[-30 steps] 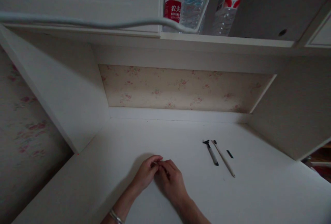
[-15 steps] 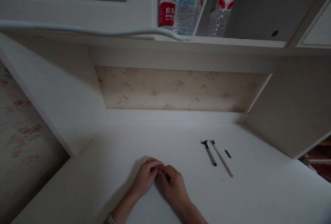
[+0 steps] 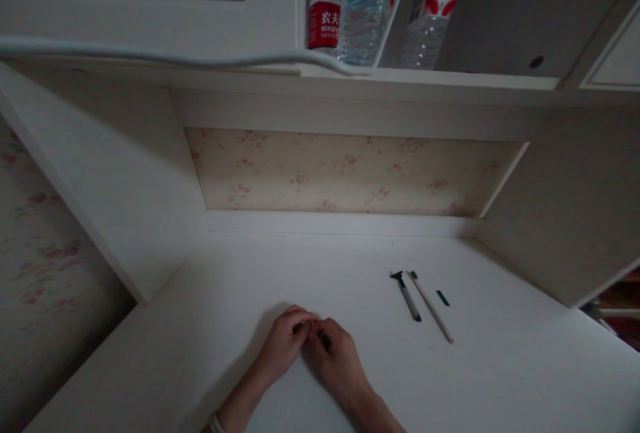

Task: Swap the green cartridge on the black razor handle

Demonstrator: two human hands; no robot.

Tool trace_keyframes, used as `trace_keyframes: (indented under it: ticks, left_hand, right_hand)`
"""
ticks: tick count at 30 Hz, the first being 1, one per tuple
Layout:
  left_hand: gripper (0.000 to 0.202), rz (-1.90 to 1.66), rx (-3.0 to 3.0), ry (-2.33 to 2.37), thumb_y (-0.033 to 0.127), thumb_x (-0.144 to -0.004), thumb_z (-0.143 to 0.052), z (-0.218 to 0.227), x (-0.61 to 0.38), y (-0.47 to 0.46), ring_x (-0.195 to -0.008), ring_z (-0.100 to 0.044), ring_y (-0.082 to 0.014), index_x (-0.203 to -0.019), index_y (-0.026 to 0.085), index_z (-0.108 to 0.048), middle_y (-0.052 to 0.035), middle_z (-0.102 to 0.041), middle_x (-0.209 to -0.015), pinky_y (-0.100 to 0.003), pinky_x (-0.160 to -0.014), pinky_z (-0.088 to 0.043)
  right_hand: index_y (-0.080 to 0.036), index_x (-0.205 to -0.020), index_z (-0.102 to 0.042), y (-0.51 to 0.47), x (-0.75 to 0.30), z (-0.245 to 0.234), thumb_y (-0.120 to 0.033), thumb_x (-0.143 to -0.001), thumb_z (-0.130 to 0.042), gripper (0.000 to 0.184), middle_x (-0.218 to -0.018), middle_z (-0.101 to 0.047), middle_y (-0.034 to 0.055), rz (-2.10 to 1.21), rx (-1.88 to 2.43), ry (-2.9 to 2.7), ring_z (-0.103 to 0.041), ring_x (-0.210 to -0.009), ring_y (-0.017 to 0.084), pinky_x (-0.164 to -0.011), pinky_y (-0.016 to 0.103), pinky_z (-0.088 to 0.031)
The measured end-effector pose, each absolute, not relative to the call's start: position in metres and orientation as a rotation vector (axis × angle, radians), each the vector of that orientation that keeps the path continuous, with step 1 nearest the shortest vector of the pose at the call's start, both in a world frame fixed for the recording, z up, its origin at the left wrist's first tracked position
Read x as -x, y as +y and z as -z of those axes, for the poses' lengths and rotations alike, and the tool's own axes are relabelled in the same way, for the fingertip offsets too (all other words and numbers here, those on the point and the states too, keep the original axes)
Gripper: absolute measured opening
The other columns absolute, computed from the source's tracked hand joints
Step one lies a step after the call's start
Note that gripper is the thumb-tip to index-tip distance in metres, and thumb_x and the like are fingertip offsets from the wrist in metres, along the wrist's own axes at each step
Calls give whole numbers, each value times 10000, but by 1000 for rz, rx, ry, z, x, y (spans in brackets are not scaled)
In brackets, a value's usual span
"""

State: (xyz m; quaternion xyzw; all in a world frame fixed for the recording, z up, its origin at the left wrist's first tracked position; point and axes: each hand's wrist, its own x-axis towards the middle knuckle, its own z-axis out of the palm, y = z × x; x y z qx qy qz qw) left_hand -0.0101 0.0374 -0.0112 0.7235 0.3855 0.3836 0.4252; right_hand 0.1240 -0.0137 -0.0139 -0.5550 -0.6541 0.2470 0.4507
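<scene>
My left hand (image 3: pixel 283 344) and my right hand (image 3: pixel 336 358) rest together on the white desk (image 3: pixel 240 286), fingertips meeting in a pinch. Both have curled fingers closed on a tiny dark thing between them that I cannot make out. To the right of my hands lie a dark pen part with a clip (image 3: pixel 406 295), a thin white rod (image 3: pixel 432 307) and a small dark cap (image 3: pixel 443 297), all apart from my hands.
The desk sits in a white alcove with side panels and a floral back wall (image 3: pixel 340 169). A shelf above holds three plastic water bottles (image 3: pixel 365 6). Floral wallpaper shows at the far left.
My hands have drawn slightly toward me, fingers curling tighter together. The view has shifted a little; the pen parts lie as before.
</scene>
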Motion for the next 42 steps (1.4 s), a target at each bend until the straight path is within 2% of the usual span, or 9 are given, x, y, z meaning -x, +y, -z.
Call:
trace_keyframes:
  ticks: [10, 14, 20, 42]
  left_hand:
    - [259, -927, -1833, 939, 151, -805, -473, 14, 11, 38, -846, -587, -173, -915, 199, -703, -62, -633, -898, -269, -773, -461]
    - [286, -924, -1860, 944, 127, -790, -462, 16, 11, 38, -845, -582, -165, -937, 192, -699, -60, -634, -900, -258, -769, -466]
    - [324, -913, -1883, 947, 86, -776, -437, 16, 12, 38, -867, -583, -156, -938, 199, -694, -50, -634, -911, -252, -793, -466]
    - [263, -927, -1865, 990, 124, -779, -467, 19, 12, 39, -861, -587, -164, -897, 191, -693, -52, -642, -904, -260, -783, -463]
  right_hand:
    - [-174, -896, -552, -14, -125, 25, -174, -923, -380, 174, -816, -580, 49, -466, 1394, -1821, -572, -701, 155, -639, 236, -417]
    - [-160, -933, -525, -12, -124, 38, -134, -914, -379, 149, -817, -564, 53, -316, 1437, -1944, -559, -684, 164, -615, 245, -422]
    - [-159, -1024, -486, -12, -123, 45, -44, -873, -401, 208, -883, -557, 64, -173, 1435, -2045, -554, -752, 179, -677, 269, -451]
    - [-165, -949, -479, -12, -121, 38, -61, -894, -372, 159, -833, -555, 55, -176, 1411, -2001, -557, -709, 177, -643, 279, -467]
